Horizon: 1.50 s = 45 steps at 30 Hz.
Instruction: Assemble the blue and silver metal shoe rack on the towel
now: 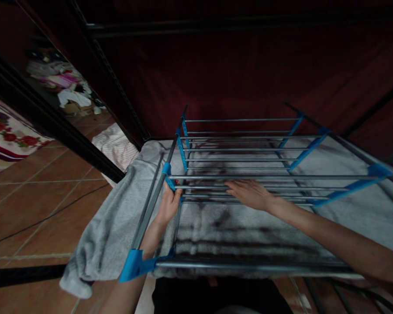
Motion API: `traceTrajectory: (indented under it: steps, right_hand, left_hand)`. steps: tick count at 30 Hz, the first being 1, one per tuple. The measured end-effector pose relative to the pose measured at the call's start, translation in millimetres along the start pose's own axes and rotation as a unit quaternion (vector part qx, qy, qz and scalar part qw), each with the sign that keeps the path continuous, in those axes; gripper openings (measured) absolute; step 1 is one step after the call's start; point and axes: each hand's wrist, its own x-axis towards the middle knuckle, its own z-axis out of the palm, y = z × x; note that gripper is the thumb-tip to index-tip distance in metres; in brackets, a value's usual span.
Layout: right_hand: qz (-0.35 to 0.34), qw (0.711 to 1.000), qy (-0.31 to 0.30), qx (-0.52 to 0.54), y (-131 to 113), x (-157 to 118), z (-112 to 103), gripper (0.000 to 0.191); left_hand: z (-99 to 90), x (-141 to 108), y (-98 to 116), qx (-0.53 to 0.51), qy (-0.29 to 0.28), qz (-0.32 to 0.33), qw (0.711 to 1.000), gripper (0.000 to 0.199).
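Note:
A rack of grey metal tubes (236,177) joined by blue plastic brackets lies before me on a grey blanket (118,205). At its left side, my left hand (170,203) is closed around a blue bracket (169,181) where a rod end meets it; some fingers are hidden behind the part. My right hand (249,194) rests on the middle rods with its fingers stretched out toward the left, gripping nothing that I can see. Closer to me, a blue corner piece (132,264) joins the left side tubes to a thick front tube (249,264).
Behind the rack hangs a dark red cloth panel (236,74). Dark metal posts (52,109) stand at the left. Brown floor tiles (36,209) carry a thin cable (52,213). Clothes lie piled (74,98) farther back, near a flowered cloth (9,135).

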Motion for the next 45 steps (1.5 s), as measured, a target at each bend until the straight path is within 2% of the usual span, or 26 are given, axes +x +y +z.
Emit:
traceTrajectory:
  steps: [4,6,8,9,11,14,17,20,22,25,28,31,40,45]
  right_hand:
    - [-0.111,0.987,0.104,-0.05,-13,-10,7,0.044]
    - [-0.179,0.97,0.138,-0.083,-20,-19,3,0.048]
    - [-0.218,0.956,0.168,-0.105,-26,-27,-6,0.05]
    - [-0.217,0.952,0.185,-0.112,-27,-29,-12,0.049]
    - [-0.174,0.953,0.216,-0.121,-27,-32,-23,0.047]
    - [-0.089,0.96,0.23,-0.133,-20,-31,-34,0.044]
    - [-0.038,0.967,0.206,-0.142,-10,-27,-35,0.041]
    - [-0.003,0.973,0.187,-0.136,-3,-24,-30,0.038]
    - [0.006,0.974,0.183,-0.133,-2,-21,-29,0.036]
    - [0.0,0.975,0.176,-0.135,0,-18,-30,0.036]
    - [-0.004,0.978,0.16,-0.132,1,-17,-32,0.037]
    - [-0.005,0.983,0.143,-0.117,4,-16,-34,0.036]
    - [-0.018,0.983,0.142,-0.114,8,-15,-38,0.037]
    - [-0.021,0.982,0.15,-0.111,8,-15,-37,0.035]
  left_hand:
    - [-2.0,1,1,-0.023,-0.004,-0.033,0.999,0.044]
    - [-3.6,2,2,-0.037,-0.006,-0.04,0.999,0.044]
    - [-6.4,2,5,-0.059,-0.014,-0.047,0.997,0.042]
    - [-8.6,2,6,-0.076,-0.022,-0.052,0.995,0.04]
    - [-14.6,3,8,-0.128,-0.028,-0.071,0.989,0.04]
    - [-26.5,9,15,-0.226,0.029,-0.108,0.968,0.044]
    - [-37.2,19,34,-0.307,0.078,-0.123,0.94,0.036]
    - [-41.6,31,61,-0.365,0.052,-0.129,0.921,0.041]
    - [-41.1,38,76,-0.37,0.03,-0.144,0.917,0.044]
    - [-39.5,44,88,-0.365,-0.002,-0.176,0.914,0.04]
    - [-40.6,46,89,-0.363,-0.035,-0.186,0.912,0.037]
    - [-43.1,46,87,-0.345,-0.045,-0.184,0.919,0.036]
    - [-41.3,48,75,-0.363,-0.049,-0.164,0.916,0.039]
    - [-40.1,48,73,-0.367,-0.035,-0.176,0.913,0.036]
